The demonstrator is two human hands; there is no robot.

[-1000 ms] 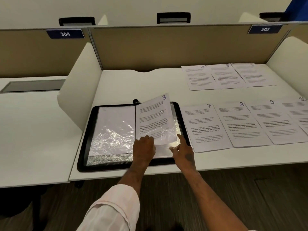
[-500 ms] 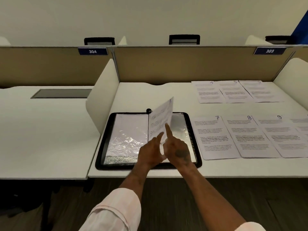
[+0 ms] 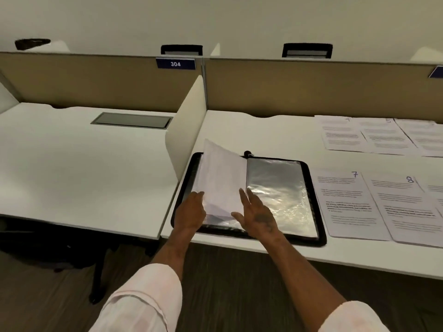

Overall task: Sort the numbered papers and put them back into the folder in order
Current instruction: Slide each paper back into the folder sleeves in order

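white desks [image 3: 84, 164], tan partitions [image 3: 96, 82], dark floor [image 3: 227, 283]

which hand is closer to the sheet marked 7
Right. The right hand is over the middle of the folder, on the side towards sheet 7. The left hand is farther off, at the left edge of the lifted page.

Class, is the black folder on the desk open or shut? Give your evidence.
Open. The folder lies spread flat, a shiny sleeve exposed on its right, a page lifted over its left.
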